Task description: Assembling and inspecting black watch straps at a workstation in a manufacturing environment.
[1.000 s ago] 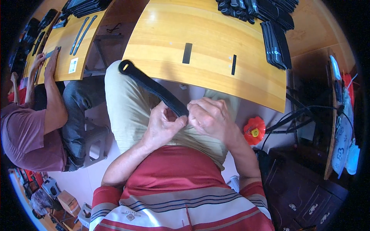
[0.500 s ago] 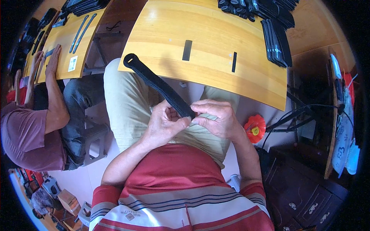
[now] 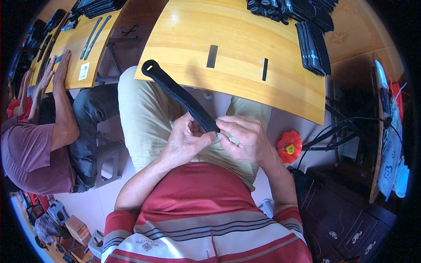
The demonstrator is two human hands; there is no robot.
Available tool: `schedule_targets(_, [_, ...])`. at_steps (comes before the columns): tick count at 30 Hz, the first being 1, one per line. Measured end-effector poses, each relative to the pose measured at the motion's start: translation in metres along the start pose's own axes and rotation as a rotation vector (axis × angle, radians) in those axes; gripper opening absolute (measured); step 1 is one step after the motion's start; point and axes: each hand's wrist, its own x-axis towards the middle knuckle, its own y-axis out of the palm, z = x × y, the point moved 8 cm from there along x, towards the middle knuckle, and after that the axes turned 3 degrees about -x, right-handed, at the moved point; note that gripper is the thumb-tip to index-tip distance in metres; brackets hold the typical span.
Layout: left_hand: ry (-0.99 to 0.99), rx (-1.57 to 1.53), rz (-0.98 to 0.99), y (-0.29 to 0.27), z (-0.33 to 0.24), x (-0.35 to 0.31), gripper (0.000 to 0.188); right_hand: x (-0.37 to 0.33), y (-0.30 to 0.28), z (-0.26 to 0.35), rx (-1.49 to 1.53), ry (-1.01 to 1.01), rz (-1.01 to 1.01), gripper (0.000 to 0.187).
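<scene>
- The left hand was found nearly closed, the near end of a black strap being pinched between thumb and bent fingers.
- The right hand was held half curled, thumb and fingertips brought to that same end; whether the strap was gripped by it could not be told.
- The strap was held slantwise above the lap, its slotted, rounded far end pointed up and left, seen against the near left corner of the desk.
- On the desk, a dark strip and, to its right, a narrower black strip were noted.
- Folded black straps were stacked at the right edge; more black bundles were piled at the far side.
- A red flower-shaped object was seen below, right of the right hand.
- At left, two slim straps were laid on a neighbouring desk, where a co-worker's hands were rested.
</scene>
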Motion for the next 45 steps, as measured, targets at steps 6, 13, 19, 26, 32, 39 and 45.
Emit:
schedule_targets(6, [-0.021, 0.014, -0.072, -0.008, 0.003, 0.001, 0.023, -0.003, 0.009, 0.029, -0.449, -0.197, -0.042, 0.029])
schedule_targets(13, [0.017, 0.043, -0.059, -0.002, -0.006, -0.001, 0.019, -0.011, 0.019, 0.027, -0.536, -0.218, -0.049, 0.026])
schedule_targets(19, [-0.005, 0.251, -0.005, -0.003, -0.004, -0.003, 0.018, -0.009, 0.017, 0.025, -0.474, -0.266, 0.109, 0.03])
schedule_targets(26, [-0.055, 0.013, -0.038, -0.008, 0.0, -0.007, 0.017, -0.013, 0.021, 0.018, -0.196, -0.091, -0.21, 0.022])
schedule_targets(32, [-0.031, -0.057, -0.011, 0.0, -0.011, -0.009, 0.02, -0.023, 0.021, 0.01, 0.083, 0.078, -0.39, 0.01])
schedule_targets(39, [0.034, 0.005, 0.059, 0.008, -0.021, -0.017, 0.023, -0.024, 0.02, 0.023, -0.001, -0.01, -0.355, 0.009])
schedule_targets(45, [-0.156, 0.022, 0.179, 0.009, -0.01, -0.032, 0.018, -0.028, 0.023, 0.019, 0.224, 0.093, -0.106, 0.009])
